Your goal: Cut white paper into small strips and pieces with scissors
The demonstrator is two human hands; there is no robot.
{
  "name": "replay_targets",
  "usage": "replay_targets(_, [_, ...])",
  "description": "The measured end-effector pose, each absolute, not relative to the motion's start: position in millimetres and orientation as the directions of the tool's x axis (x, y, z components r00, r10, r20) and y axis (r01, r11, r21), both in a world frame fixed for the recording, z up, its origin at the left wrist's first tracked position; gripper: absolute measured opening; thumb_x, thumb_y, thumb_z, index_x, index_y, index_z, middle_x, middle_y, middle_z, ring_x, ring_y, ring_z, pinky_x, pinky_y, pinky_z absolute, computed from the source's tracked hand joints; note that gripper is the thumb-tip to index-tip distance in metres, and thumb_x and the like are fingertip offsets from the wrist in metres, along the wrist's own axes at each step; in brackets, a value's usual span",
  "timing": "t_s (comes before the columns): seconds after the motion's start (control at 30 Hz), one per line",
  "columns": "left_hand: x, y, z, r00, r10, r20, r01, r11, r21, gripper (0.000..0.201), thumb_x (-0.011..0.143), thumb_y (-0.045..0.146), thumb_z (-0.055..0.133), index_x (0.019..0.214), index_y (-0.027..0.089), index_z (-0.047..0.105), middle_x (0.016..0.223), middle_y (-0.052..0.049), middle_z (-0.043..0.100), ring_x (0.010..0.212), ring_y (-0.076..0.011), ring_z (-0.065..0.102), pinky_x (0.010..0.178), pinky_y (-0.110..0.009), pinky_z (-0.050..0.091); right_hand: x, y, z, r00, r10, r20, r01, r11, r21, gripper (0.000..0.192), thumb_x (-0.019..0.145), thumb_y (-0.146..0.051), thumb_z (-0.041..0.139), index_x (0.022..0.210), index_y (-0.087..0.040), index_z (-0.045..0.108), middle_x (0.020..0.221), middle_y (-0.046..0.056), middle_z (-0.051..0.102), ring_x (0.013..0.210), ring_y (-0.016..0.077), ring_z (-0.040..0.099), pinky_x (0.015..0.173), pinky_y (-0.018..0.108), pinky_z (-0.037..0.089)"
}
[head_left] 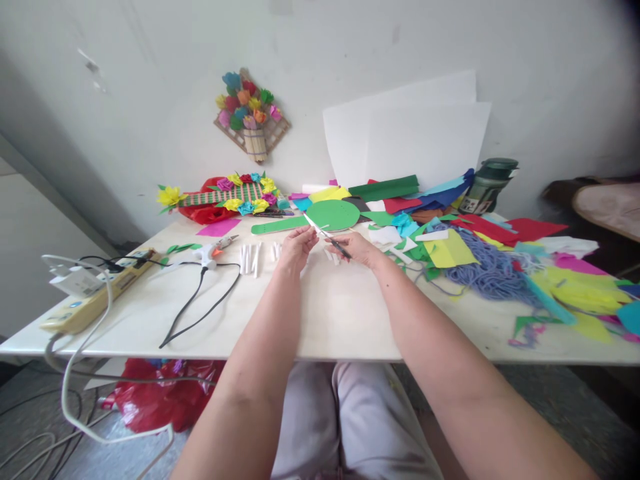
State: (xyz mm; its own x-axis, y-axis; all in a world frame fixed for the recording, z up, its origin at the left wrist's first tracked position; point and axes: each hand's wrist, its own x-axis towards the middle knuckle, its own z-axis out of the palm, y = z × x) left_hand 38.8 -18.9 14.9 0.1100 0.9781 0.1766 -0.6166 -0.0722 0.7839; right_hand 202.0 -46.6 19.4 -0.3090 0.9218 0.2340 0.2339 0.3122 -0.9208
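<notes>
While right hand (357, 248) grips scissors (327, 236), bottle label (469, 205) unreadable.

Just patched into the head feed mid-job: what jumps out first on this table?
At the table's middle, the right hand holds scissors while the left hand pinches a small white piece at the blades. To the right sprawls a heap of coloured paper scraps and blue yarn. A paper-flower basket hangs on the wall, and a glue gun lies at left.

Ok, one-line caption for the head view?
Right hand holds scissors by left hand over a table of coloured paper.
</notes>
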Motion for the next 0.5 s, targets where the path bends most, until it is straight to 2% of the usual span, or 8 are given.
replay_targets(0.13, [39.2, -19.4, 15.2, 0.108, 0.978, 0.181, -0.634, -0.072, 0.77, 0.013, 0.06, 0.009, 0.071, 0.065, 0.012, 0.06, 0.061, 0.002, 0.059, 0.058, -0.0055, 0.056, 0.072, -0.022, 0.047, 204.0, -44.5, 17.7, -0.312, 0.909, 0.276, 0.353, 0.38, -0.855, 0.043, 0.063, -0.047, 0.066, 0.086, -0.011, 0.07, 0.053, -0.002, 0.052, 0.043, 0.0067, 0.039, 0.04, 0.02, 0.031])
replay_targets(0.27, [40.2, -19.7, 15.5, 0.111, 0.977, 0.18, -0.651, -0.065, 0.757, 0.012, 0.06, 0.006, 0.071, 0.066, 0.01, 0.061, 0.065, 0.0, 0.06, 0.062, -0.0065, 0.059, 0.076, -0.023, 0.047, 205.4, -43.6, 18.8, -0.28, 0.882, 0.38, 0.532, 0.472, -0.703, 0.033, 0.065, -0.045, 0.065, 0.076, -0.014, 0.07, 0.06, -0.001, 0.06, 0.056, 0.0109, 0.051, 0.05, 0.02, 0.036])
replay_targets(0.37, [40.8, -19.8, 15.5, 0.109, 0.979, 0.174, -0.648, -0.063, 0.759, 0.011, 0.062, 0.006, 0.07, 0.067, 0.01, 0.062, 0.067, -0.001, 0.061, 0.064, -0.0072, 0.06, 0.077, -0.023, 0.047, 205.9, -46.0, 22.0, -0.259, 0.871, 0.419, 0.642, 0.479, -0.599, 0.026, 0.066, -0.04, 0.064, 0.075, -0.017, 0.071, 0.065, -0.001, 0.064, 0.065, 0.0127, 0.056, 0.056, 0.019, 0.037])
replay_targets(0.5, [41.3, -19.5, 15.2, 0.109, 0.979, 0.17, -0.645, -0.061, 0.762, 0.008, 0.064, 0.007, 0.069, 0.068, 0.01, 0.062, 0.066, -0.001, 0.062, 0.063, -0.0072, 0.06, 0.077, -0.023, 0.048, 206.2, -50.9, 26.5, -0.245, 0.872, 0.424, 0.724, 0.456, -0.518, 0.024, 0.068, -0.039, 0.064, 0.08, -0.019, 0.071, 0.072, -0.001, 0.068, 0.071, 0.0134, 0.058, 0.058, 0.019, 0.036])
